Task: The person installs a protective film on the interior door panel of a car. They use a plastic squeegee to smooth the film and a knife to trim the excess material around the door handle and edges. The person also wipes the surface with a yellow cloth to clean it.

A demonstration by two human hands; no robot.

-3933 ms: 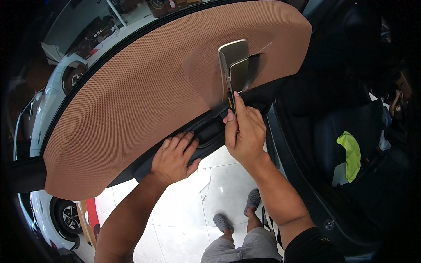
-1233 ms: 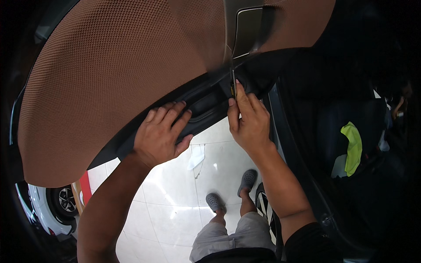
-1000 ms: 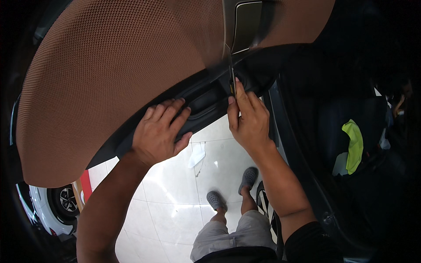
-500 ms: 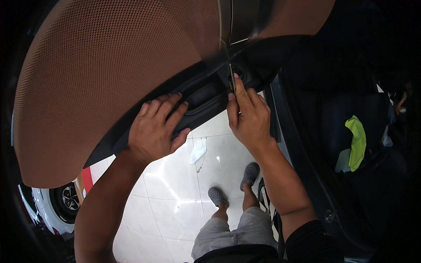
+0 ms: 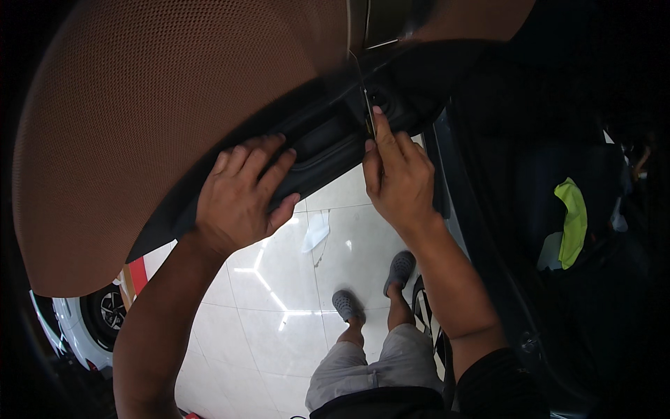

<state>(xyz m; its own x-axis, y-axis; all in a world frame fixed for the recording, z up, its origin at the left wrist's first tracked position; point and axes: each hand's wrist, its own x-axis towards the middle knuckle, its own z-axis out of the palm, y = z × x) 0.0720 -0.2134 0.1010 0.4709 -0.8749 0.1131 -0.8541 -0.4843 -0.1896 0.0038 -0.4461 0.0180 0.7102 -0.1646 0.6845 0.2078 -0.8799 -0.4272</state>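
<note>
My left hand [image 5: 237, 192] lies with its fingers spread on the black door trim [image 5: 178, 216], its fingertips by the edge of a recess [image 5: 317, 136]. Nothing shows in it. To the right, my right hand [image 5: 401, 174] pinches a slim tool [image 5: 370, 117] that looks like a utility knife, the index finger stretched along it. The narrow tip points up to the trim beside a vertical seam. Whether the tip goes in or only touches, I cannot tell. Above both hands curves a large brown mesh-textured panel [image 5: 160, 91].
A pale tiled floor [image 5: 237, 335] lies below, with a scrap of white sheet [image 5: 316, 232] on it. My feet wear grey clogs [image 5: 345, 305]. At right is a dark car interior with a yellow-green cloth [image 5: 572, 223]. A white car [image 5: 77, 328] stands at the left.
The view has shifted slightly, so the panel and hands sit a little higher. Both hands keep their places on the trim, and the right still grips the tool.
</note>
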